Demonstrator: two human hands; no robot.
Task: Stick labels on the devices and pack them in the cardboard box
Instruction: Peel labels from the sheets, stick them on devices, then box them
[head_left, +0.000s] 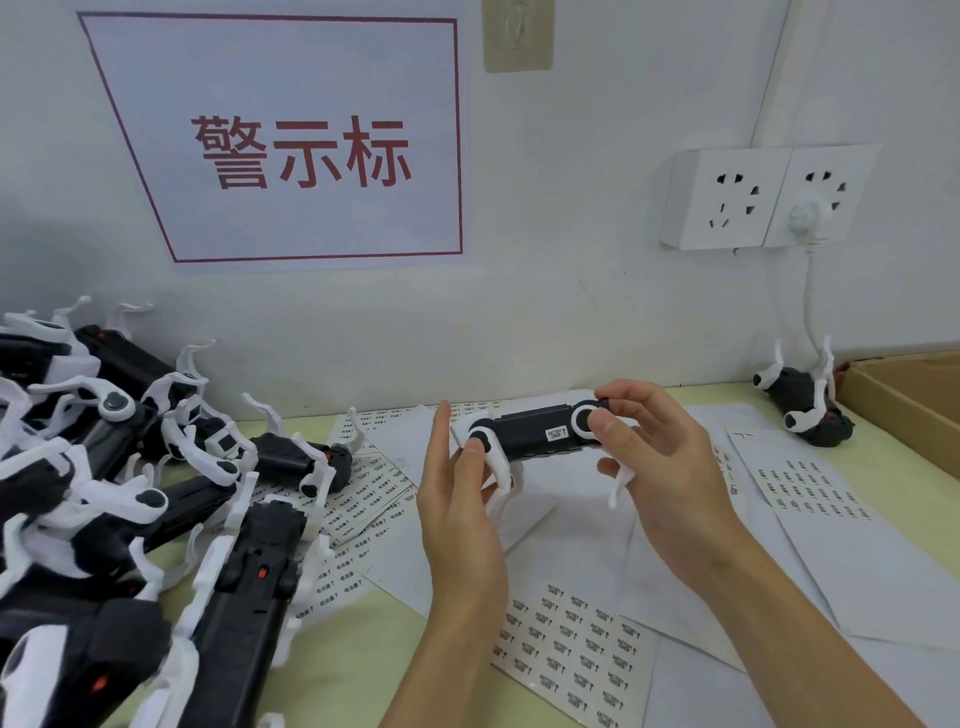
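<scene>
Both hands — left hand (457, 499), right hand (660, 462) — pinch the labelled device (540, 431).

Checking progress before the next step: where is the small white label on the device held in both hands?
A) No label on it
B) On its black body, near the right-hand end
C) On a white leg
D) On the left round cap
B: the white label sits on the black body of the held device, close to the right hand.
</scene>
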